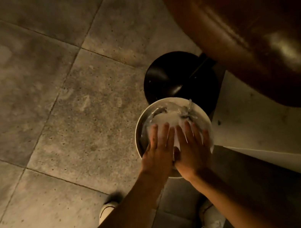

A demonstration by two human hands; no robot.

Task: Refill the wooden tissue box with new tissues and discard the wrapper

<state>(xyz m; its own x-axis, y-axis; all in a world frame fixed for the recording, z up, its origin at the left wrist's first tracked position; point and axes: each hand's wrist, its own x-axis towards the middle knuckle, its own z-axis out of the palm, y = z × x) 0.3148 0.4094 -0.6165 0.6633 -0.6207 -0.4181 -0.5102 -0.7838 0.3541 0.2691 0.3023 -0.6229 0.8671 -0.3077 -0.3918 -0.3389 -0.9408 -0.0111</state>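
A round white bin [205, 118] stands on the floor below me. Inside it lies a pale crumpled plastic wrapper [166, 118], with twisted ends at the far side. My left hand [158, 150] and my right hand [191, 146] lie side by side on top of the wrapper, fingers straight and spread, pressing it down into the bin. The wooden tissue box is not in view.
A black round table base [171, 76] stands just behind the bin, under a brown round tabletop [250, 25] at the upper right. A pale wall or ledge [269, 133] runs along the right. Grey tiled floor [51, 91] spreads to the left. My shoes [106, 210] show below.
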